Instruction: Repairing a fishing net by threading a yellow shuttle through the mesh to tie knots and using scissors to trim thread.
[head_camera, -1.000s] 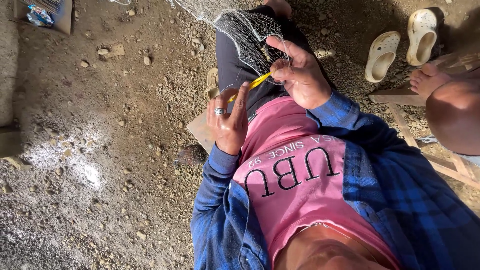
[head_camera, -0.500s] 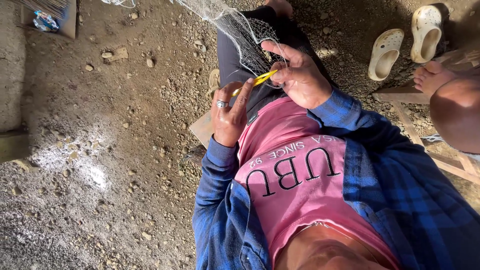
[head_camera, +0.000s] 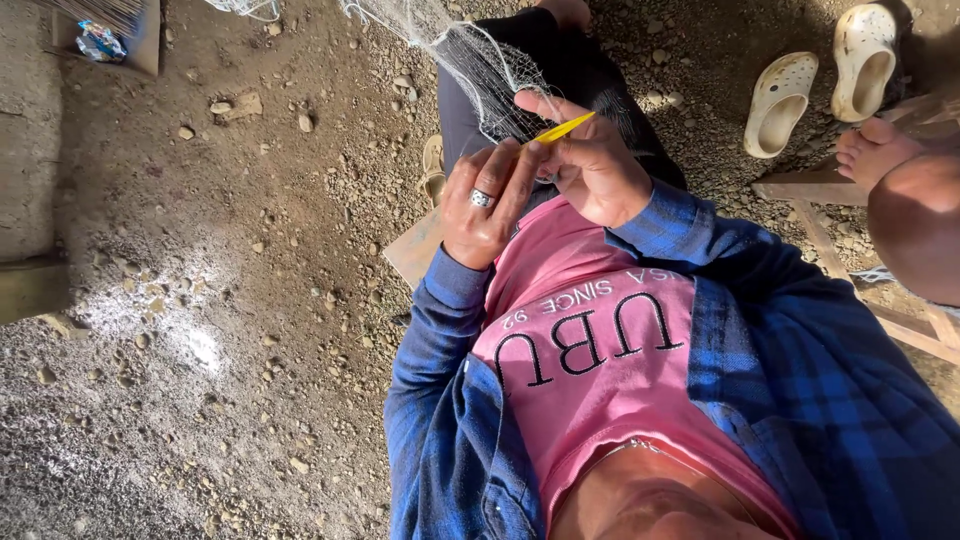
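Note:
A fine white fishing net (head_camera: 470, 60) hangs down across my dark trousers. My right hand (head_camera: 590, 165) pinches a thin yellow netting needle (head_camera: 563, 128) at the net's lower edge. My left hand (head_camera: 485, 200), with a silver ring on one finger, rests against the right hand and grips the mesh just below the needle. Both hands meet above my lap, over my pink shirt and blue checked overshirt.
Bare stony dirt ground (head_camera: 220, 300) lies to the left. A pair of cream clogs (head_camera: 820, 75) sits at the top right. Another person's bare foot and knee (head_camera: 905, 190) rest on a wooden frame (head_camera: 820, 190) at the right. A wooden board (head_camera: 415, 250) lies under my leg.
My left hand has risen from my lap and closed against the right hand at the net. The yellow needle now points up and right.

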